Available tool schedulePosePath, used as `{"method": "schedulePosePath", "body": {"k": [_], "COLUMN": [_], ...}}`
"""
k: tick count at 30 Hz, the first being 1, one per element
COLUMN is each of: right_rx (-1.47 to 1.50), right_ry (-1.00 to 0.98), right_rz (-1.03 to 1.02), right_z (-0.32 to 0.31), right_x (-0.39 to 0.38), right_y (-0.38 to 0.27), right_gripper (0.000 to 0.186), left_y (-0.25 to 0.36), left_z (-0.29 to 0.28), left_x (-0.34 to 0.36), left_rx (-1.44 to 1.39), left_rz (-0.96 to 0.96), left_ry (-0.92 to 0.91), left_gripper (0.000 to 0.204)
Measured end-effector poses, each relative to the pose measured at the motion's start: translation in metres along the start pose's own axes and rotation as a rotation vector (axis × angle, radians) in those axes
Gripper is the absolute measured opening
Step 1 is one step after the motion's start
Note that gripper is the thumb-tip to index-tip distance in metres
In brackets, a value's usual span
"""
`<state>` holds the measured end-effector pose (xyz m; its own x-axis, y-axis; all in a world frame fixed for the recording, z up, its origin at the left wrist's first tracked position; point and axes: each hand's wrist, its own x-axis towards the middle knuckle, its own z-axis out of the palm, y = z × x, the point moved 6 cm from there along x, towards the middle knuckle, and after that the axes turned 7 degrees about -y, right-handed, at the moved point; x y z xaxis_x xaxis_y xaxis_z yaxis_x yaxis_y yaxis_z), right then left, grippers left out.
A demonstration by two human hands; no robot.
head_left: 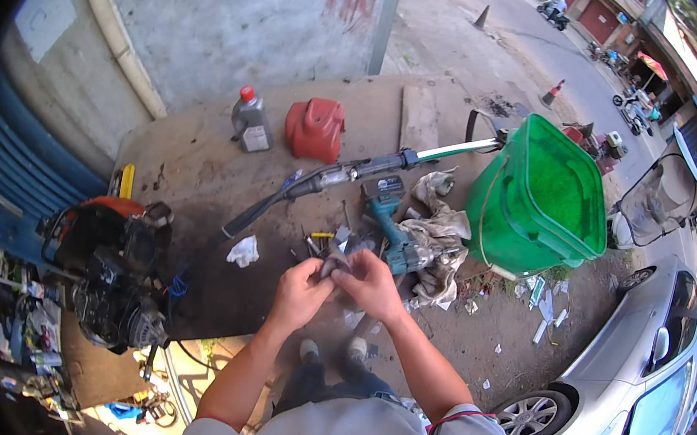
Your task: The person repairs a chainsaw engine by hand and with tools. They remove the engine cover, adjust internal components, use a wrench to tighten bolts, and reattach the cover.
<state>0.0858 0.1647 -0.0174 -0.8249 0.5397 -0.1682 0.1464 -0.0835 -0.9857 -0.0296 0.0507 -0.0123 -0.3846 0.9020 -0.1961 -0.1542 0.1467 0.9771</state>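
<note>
My left hand (300, 291) and my right hand (372, 284) meet above the near edge of the workbench (202, 160). Between them they pinch a small dark grey-brown piece (334, 262), bent or curved, whose kind I cannot make out. Fingers and thumbs of both hands are closed on it. Just right of my right hand lies a teal cordless impact wrench (390, 226) with its battery toward the far side. A crumpled dirty rag (441, 227) lies beside the wrench. Small hand tools (321, 236) lie beyond my fingers, partly hidden by them.
A brush cutter shaft (353, 170) crosses the bench, with a grey bottle (253, 123) and red tank (315, 128) behind. A green bucket (496, 190) stands right. Engine parts (115, 295) sit left, near a white tissue (244, 250). A silver car (632, 349) is parked right.
</note>
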Motion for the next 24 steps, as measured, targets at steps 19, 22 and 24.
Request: {"method": "schedulePosePath", "body": {"k": [19,22,24], "right_rx": [-0.386,-0.354,-0.355], "right_ry": [0.409,0.354,0.312], "right_rz": [0.071,0.084,-0.002], "right_z": [-0.037,-0.012,-0.005], "right_x": [-0.076,-0.080,-0.083], "right_y": [0.000,0.006,-0.014], "right_gripper": [0.030,0.029,0.028], "left_y": [-0.008,0.046,0.032], "left_z": [0.071,0.102,0.073], "left_x": [0.009,0.033,0.053], "left_rx": [-0.876,-0.901,-0.479], "left_rz": [-0.164,0.249,0.409], "left_ry": [-0.052,0.042,0.245], "left_gripper": [0.052,0.051,0.048]}}
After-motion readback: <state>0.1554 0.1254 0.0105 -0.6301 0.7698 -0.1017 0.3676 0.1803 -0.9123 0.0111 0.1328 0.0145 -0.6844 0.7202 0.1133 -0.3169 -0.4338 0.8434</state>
